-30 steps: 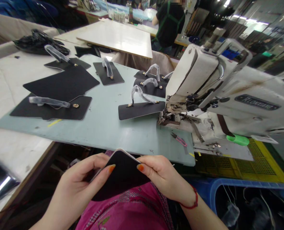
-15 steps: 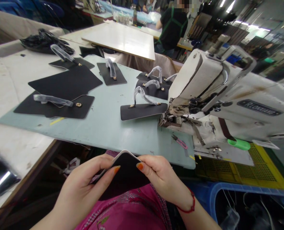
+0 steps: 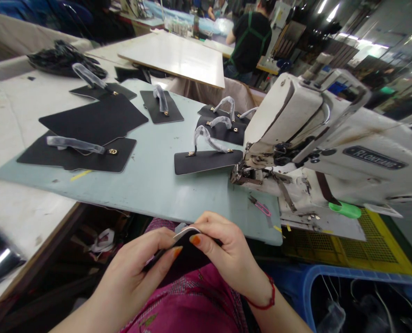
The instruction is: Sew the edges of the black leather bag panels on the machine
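Over my lap I hold a black leather panel point(image 3: 187, 255) with a pale edge, folded over on itself. My left hand point(image 3: 136, 277) pinches its left side, thumb on top. My right hand point(image 3: 227, 256) grips the right side, fingers curled over the fold. Both hands are closed on the panel, just below the front edge of the pale green sewing table point(image 3: 150, 185). A white sewing machine point(image 3: 317, 138) stands to the right, with a black panel with a wrapped handle point(image 3: 206, 157) lying beside its needle.
Several more black panels with wrapped handles point(image 3: 88, 138) lie across the green table. Pink thread snips point(image 3: 261, 206) rest near the machine base. A blue bin point(image 3: 348, 296) sits at lower right. A person in a black top point(image 3: 249, 39) works at a far table.
The panel has been folded over more and drawn lower between my hands. My right fingers now curl over its top edge. The view has shifted slightly.
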A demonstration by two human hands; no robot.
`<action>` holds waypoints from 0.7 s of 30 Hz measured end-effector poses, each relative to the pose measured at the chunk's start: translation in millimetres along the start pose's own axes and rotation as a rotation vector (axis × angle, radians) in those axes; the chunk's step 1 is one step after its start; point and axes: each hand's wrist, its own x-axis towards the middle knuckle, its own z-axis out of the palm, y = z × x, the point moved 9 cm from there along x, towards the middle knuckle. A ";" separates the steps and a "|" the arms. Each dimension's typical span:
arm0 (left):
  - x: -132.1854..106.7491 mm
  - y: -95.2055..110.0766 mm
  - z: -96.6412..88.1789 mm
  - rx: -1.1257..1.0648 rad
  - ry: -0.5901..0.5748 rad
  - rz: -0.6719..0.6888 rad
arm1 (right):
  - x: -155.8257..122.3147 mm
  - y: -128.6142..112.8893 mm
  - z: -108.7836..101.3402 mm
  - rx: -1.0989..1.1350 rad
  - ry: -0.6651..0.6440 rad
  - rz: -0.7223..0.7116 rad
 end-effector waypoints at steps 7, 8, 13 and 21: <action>1.1 5.2 4.2 -0.009 -0.028 0.048 | 0.7 2.3 -0.7 0.053 0.084 -0.024; 0.8 5.4 4.5 -0.010 -0.028 0.050 | 0.7 2.7 -0.4 0.057 0.090 -0.024; 0.6 7.1 5.1 -0.020 -0.030 0.064 | 0.0 3.8 0.4 0.057 0.100 -0.018; 0.8 11.1 3.6 -0.002 -0.013 0.082 | -0.5 1.3 0.8 0.043 0.128 -0.063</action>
